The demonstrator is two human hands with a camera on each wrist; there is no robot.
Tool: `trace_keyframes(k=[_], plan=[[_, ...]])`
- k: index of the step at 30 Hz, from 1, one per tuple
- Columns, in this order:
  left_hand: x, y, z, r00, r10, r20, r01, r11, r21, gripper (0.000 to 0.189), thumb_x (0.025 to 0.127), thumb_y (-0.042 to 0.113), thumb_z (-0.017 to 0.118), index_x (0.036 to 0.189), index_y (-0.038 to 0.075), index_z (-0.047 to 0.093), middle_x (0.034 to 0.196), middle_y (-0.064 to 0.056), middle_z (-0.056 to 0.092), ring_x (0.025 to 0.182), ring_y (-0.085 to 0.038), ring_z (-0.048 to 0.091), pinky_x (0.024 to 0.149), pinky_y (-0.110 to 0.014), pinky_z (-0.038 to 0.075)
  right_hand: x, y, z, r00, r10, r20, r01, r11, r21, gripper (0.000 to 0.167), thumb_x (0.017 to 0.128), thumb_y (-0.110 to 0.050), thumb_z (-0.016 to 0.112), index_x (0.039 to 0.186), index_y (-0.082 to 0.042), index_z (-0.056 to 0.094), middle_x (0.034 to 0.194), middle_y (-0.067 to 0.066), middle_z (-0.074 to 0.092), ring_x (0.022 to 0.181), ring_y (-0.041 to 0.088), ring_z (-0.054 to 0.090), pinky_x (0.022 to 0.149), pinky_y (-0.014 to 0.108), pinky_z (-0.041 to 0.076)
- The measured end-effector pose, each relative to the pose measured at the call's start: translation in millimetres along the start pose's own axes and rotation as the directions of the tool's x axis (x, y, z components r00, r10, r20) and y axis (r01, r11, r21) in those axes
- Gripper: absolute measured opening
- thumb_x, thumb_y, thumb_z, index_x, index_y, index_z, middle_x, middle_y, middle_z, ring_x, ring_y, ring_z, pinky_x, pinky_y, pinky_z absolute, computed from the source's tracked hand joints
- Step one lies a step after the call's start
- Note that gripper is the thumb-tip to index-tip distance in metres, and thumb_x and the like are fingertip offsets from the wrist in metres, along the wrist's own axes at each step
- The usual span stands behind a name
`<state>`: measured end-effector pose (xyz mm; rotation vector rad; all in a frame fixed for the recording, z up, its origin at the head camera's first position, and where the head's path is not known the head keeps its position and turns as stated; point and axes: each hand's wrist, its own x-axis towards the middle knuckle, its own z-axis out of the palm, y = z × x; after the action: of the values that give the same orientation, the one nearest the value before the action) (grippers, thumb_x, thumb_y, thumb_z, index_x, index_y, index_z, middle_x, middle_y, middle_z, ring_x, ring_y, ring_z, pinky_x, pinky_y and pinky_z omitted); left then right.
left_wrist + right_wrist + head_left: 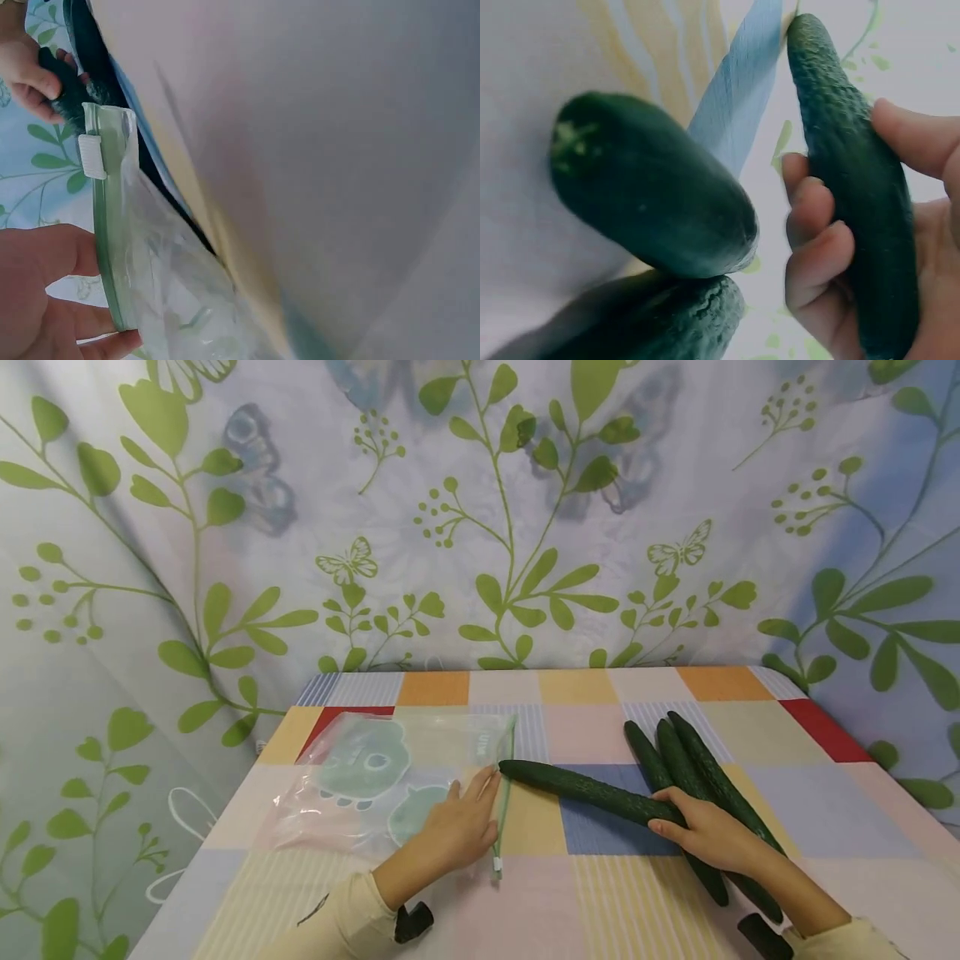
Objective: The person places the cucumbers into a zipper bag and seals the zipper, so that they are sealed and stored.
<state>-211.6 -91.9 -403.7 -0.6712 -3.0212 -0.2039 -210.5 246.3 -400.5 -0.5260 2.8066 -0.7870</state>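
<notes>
A clear zip bag (442, 739) with green prints lies flat on the left of the table. My left hand (453, 831) holds its green-edged mouth, thumb and fingers at the zip strip (112, 217) in the left wrist view. My right hand (708, 831) grips a dark green cucumber (581, 787) near one end, fingers curled round it in the right wrist view. The far tip of this cucumber is at the bag's mouth, by my left fingertips. Beneath and beside my right hand lie three more cucumbers (693, 760), side by side.
A patchwork-patterned cloth (633, 902) covers the table. Behind it hangs a curtain (420, 560) with green leaves and butterflies. A white cord (180, 814) loops beside the table's left edge.
</notes>
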Motion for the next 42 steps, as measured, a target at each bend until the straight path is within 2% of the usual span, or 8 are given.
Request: trace_keyframes(k=[3, 8, 16, 23, 32, 38, 42], plan=[[-1.6, -2.0, 1.1, 1.0, -0.006, 0.016, 0.007, 1.0, -0.018, 0.06, 0.088, 0.026, 0.047, 0.143, 0.01, 0.029, 0.149, -0.001, 0.026, 0.115, -0.05, 0.045, 0.049, -0.041, 0.05, 0.7, -2, 0, 0.999, -0.005, -0.049, 0.007, 0.999, 0.051, 0.055, 0.09, -0.037, 0.053, 0.127, 0.003, 0.042, 0.111, 0.022, 0.061, 0.085, 0.027, 0.063, 0.066, 0.042, 0.05], [-2.3, -3.1, 3.1, 1.0, -0.006, -0.002, 0.006, 1.0, -0.03, 0.062, 0.087, 0.025, 0.048, 0.143, 0.011, 0.028, 0.149, 0.0, 0.025, 0.115, -0.05, 0.046, 0.051, -0.043, 0.051, 0.8, -5, -1, 0.996, -0.028, -0.08, 0.037, 0.992, 0.119, 0.051, 0.093, -0.032, 0.049, 0.129, 0.003, 0.04, 0.118, 0.027, 0.055, 0.096, 0.036, 0.06, 0.071, 0.046, 0.05], [-2.8, 0.6, 2.2, 0.999, 0.022, -0.035, -0.023, 0.999, -0.024, 0.061, 0.087, 0.025, 0.047, 0.143, 0.01, 0.029, 0.149, -0.001, 0.025, 0.114, -0.051, 0.046, 0.049, -0.042, 0.051, 11.2, -9, 1, 0.996, -0.047, -0.07, 0.059, 0.984, 0.167, 0.052, 0.094, -0.033, 0.048, 0.131, 0.002, 0.038, 0.127, 0.029, 0.047, 0.104, 0.038, 0.056, 0.075, 0.047, 0.049], [-3.8, -0.4, 3.4, 1.0, 0.005, -0.03, -0.005, 1.0, -0.01, 0.06, 0.086, 0.023, 0.048, 0.142, 0.009, 0.031, 0.15, 0.0, 0.025, 0.114, -0.05, 0.046, 0.053, -0.042, 0.052, 23.1, -17, 5, 0.997, -0.068, -0.041, 0.074, 0.98, 0.183, 0.053, 0.093, -0.034, 0.049, 0.131, 0.001, 0.038, 0.126, 0.029, 0.048, 0.101, 0.036, 0.058, 0.074, 0.045, 0.049], [-5.0, -3.3, 8.4, 0.999, 0.003, -0.033, -0.004, 1.0, -0.024, 0.06, 0.085, 0.023, 0.048, 0.142, 0.01, 0.032, 0.148, 0.001, 0.027, 0.113, -0.049, 0.047, 0.059, -0.047, 0.053, 23.6, -20, 6, 0.997, -0.069, -0.037, 0.075, 0.974, 0.215, 0.053, 0.093, -0.032, 0.049, 0.132, 0.001, 0.037, 0.131, 0.03, 0.042, 0.106, 0.04, 0.055, 0.077, 0.047, 0.049], [-3.9, -4.9, 5.2, 0.998, 0.02, -0.059, -0.02, 1.0, -0.009, 0.06, 0.086, 0.022, 0.048, 0.142, 0.009, 0.032, 0.149, 0.0, 0.026, 0.112, -0.05, 0.048, 0.054, -0.044, 0.053, 32.6, -21, 10, 0.991, -0.12, -0.057, 0.129, 0.973, 0.193, 0.052, 0.094, -0.031, 0.048, 0.131, 0.004, 0.038, 0.13, 0.031, 0.043, 0.107, 0.041, 0.054, 0.078, 0.049, 0.048], [-2.8, -5.9, 2.5, 0.995, 0.037, -0.092, -0.039, 0.999, -0.02, 0.06, 0.085, 0.018, 0.046, 0.142, 0.007, 0.03, 0.15, -0.002, 0.024, 0.111, -0.051, 0.048, 0.04, -0.03, 0.046, 40.0, -23, 16, 0.99, -0.124, -0.06, 0.134, 0.973, 0.19, 0.055, 0.093, -0.033, 0.048, 0.131, 0.005, 0.038, 0.131, 0.03, 0.043, 0.11, 0.042, 0.051, 0.083, 0.051, 0.046]])
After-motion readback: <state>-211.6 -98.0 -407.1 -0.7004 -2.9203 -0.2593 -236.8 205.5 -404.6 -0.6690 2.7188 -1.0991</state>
